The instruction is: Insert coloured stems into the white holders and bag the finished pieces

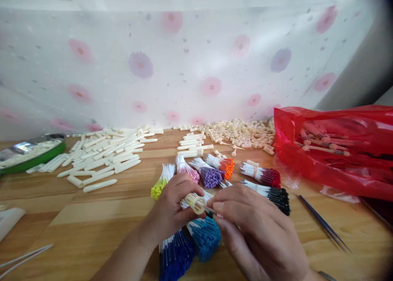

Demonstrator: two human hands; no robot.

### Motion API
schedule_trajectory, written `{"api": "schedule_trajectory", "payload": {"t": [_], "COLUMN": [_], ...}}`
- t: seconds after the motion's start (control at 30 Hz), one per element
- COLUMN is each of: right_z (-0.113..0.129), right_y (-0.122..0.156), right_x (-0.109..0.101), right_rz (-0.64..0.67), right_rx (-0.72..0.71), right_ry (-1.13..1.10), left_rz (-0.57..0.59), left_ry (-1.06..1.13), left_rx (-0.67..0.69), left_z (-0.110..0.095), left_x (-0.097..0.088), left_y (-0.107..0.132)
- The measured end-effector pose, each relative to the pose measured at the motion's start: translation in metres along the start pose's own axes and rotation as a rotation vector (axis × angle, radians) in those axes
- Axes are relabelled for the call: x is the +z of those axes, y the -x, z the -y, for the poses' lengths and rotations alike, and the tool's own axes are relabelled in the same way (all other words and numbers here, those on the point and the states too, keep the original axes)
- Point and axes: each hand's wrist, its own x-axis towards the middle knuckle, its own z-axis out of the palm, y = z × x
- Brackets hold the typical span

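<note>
The left grip (pixel 172 203) is pinching a slotted cream piece (pixel 193 201) between thumb and fingers, its open end facing the right hand. The right grip (pixel 256 228) is holding a thin stick (pixel 209 210) between thumb and fingertips, and the stick is pointing at that open end; whether its tip is sitting inside or just at the mouth, the view is not making clear. Both hands are working low over the tabletop (pixel 123 211), above a dark blue bundle (pixel 176 254) and a lighter blue bundle (pixel 204 236). Yellow (pixel 162 183), purple (pixel 210 174) and black (pixel 270 196) bundles are lying around them, the black one to the right.

For working well here, the left fingers should probably be gripping lightly but steadily, since the slotted wall is looking thin and could be flexing under a hard squeeze. The right fingers would best be holding the stick close to its working end, lining it up with the piece's axis and guiding it gently, because a slender stick could be bending or catching on a slot. Turning the mouth toward the eyes would be helping, as the fingers are partly hiding the contact. Resting the wrists would be steadying both hands, provided they are not pressing on the bundles. The tweezers (pixel 324 223) are lying to the right, apart from the hands.
</note>
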Motion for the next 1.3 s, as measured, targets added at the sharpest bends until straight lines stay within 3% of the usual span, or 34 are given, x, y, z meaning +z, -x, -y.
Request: {"api": "schedule_trajectory", "payload": {"t": [0.27, 0.43, 0.73, 1.0, 1.17, 1.3], "right_z": [-0.025, -0.032, -0.036, -0.039, -0.048, -0.053], "right_y": [0.011, 0.012, 0.011, 0.015, 0.018, 0.017], "right_x": [0.009, 0.011, 0.012, 0.028, 0.033, 0.032], "right_rz": [0.092, 0.068, 0.116, -0.001, -0.033, -0.038], "right_rx": [0.034, 0.04, 0.144, 0.438, 0.673, 0.757], "right_ry": [0.126, 0.22, 0.142, -0.057, -0.251, -0.352], "left_rz": [0.058, 0.061, 0.042, -0.082, -0.084, -0.082], "left_ry": [-0.029, -0.121, -0.371, -0.565, -0.642, -0.68], "left_rx": [0.0, 0.009, 0.067, 0.075, 0.044, 0.034], "left_z": [-0.007, -0.005, -0.001, -0.001, 0.0, -0.002], "left_x": [-0.007, -0.008, -0.004, -0.002, -0.001, 0.0], "left_y": [-0.002, -0.003, -0.003, -0.002, -0.002, -0.003]}}
